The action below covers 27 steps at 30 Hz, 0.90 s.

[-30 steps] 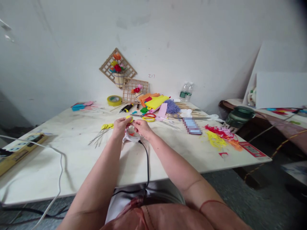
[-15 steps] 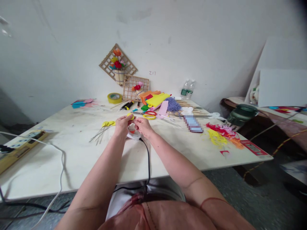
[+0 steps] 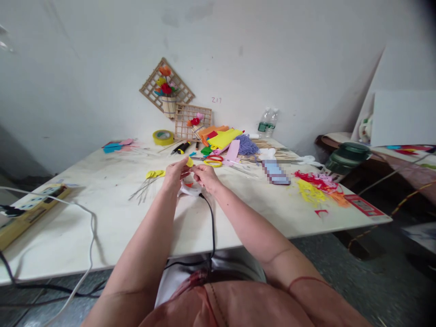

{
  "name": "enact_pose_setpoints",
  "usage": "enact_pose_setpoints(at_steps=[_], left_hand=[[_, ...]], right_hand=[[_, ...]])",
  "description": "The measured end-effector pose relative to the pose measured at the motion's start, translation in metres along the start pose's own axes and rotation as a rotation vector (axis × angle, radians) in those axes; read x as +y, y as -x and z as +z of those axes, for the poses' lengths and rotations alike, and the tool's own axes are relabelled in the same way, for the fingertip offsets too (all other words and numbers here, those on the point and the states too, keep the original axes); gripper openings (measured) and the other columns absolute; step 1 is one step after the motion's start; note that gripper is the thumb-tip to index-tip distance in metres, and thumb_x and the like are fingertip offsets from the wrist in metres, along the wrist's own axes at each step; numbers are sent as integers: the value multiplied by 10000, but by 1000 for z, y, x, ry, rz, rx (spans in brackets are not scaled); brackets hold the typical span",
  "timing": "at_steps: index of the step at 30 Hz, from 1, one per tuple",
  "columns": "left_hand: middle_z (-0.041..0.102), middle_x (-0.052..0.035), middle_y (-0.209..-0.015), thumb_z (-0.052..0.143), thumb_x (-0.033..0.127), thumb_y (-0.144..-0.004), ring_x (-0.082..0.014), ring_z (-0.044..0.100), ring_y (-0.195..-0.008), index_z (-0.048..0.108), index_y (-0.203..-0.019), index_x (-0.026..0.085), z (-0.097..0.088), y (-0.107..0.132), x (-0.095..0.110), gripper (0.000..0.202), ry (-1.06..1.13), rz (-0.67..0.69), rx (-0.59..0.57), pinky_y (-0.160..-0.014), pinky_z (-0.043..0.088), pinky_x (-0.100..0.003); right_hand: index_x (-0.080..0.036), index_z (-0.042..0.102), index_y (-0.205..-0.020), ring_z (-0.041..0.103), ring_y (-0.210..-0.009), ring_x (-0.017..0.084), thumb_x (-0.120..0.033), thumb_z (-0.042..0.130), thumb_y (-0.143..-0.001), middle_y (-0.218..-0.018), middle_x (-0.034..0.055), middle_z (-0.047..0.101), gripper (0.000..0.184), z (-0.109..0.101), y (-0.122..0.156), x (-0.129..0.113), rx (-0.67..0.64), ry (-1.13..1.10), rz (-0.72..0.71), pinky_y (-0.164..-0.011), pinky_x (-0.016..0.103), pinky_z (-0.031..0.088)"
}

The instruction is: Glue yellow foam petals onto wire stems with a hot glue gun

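Note:
My left hand (image 3: 176, 174) is closed on a small yellow petal-like piece (image 3: 190, 161), which shows above its fingertips. Close beside it, my right hand (image 3: 206, 178) has thumb and fingers pinched together at the lower edge of that piece; whatever is between them is too small to make out. Under both hands sits a white device (image 3: 189, 190) with an orange part and a black cord (image 3: 211, 218), partly covered by the fingers. Left of my left hand, several yellow pieces on thin wire stems (image 3: 155, 174) lie on the table.
Behind my hands lie red-and-yellow scissors (image 3: 214, 160), black-and-yellow cutters (image 3: 184, 147), tape (image 3: 163, 137) and a pile of coloured sheets (image 3: 225, 139). A phone (image 3: 276, 172), yarn scraps (image 3: 310, 192) and a green-lidded jug (image 3: 347, 156) are rightward. A power strip (image 3: 34, 206) lies left.
My hands stay together over the white device, with the fingers shifted slightly. More of the yellow piece shows above my left fingertips. The whole view has tilted a little.

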<state>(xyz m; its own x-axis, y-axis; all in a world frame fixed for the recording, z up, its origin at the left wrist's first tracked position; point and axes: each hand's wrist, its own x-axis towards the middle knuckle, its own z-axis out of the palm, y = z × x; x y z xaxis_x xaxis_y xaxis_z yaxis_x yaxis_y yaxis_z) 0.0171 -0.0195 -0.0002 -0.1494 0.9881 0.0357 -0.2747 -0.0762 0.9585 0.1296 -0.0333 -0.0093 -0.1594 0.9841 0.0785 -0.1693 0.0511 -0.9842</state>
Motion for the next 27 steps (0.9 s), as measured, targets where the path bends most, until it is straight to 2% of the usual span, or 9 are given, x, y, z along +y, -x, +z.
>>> enact_pose_setpoints(at_steps=[3,6,11,16,21,27], left_hand=[[614,-20,-593,771,406,-508,-126,575,-562,618,-631,133,-4,-1,-2,336,-70,26,-77,-599,432,-249],[561,11,-531,778,375,-511,-101,540,-519,570,-546,143,-4,-2,-6,314,-91,88,-100,-614,428,-247],[618,-19,-590,772,366,-528,-114,567,-571,582,-539,145,-1,-1,-7,291,-58,121,-74,-638,430,-250],[657,-50,-644,787,327,-499,-133,597,-621,580,-530,139,2,2,-5,282,26,106,-47,-667,444,-259],[664,-54,-667,786,299,-495,-138,612,-650,579,-544,135,5,2,-6,268,81,101,-27,-686,456,-260],[665,-49,-682,791,288,-481,-124,596,-628,582,-561,132,6,3,-7,273,122,69,-1,-679,458,-260]], right_hand=[[-154,539,-666,261,-284,32,-284,552,-805,-402,-78,409,191,-2,-2,2,-9,17,-21,-295,193,140],[-153,526,-655,273,-284,27,-302,556,-807,-412,-78,420,216,-3,-3,4,-15,26,-39,-293,185,151],[-154,534,-692,310,-286,34,-271,514,-837,-421,-75,450,187,-3,-4,6,-32,21,-46,-290,174,181],[-156,533,-677,276,-279,29,-267,513,-838,-405,-79,444,196,-2,-3,7,-18,42,-55,-295,174,172],[-158,515,-639,264,-278,30,-239,495,-836,-397,-79,435,214,2,-2,6,13,32,-80,-313,182,168],[-155,517,-619,295,-306,30,-202,501,-815,-386,-82,426,202,6,-1,8,65,18,-95,-353,168,226]])
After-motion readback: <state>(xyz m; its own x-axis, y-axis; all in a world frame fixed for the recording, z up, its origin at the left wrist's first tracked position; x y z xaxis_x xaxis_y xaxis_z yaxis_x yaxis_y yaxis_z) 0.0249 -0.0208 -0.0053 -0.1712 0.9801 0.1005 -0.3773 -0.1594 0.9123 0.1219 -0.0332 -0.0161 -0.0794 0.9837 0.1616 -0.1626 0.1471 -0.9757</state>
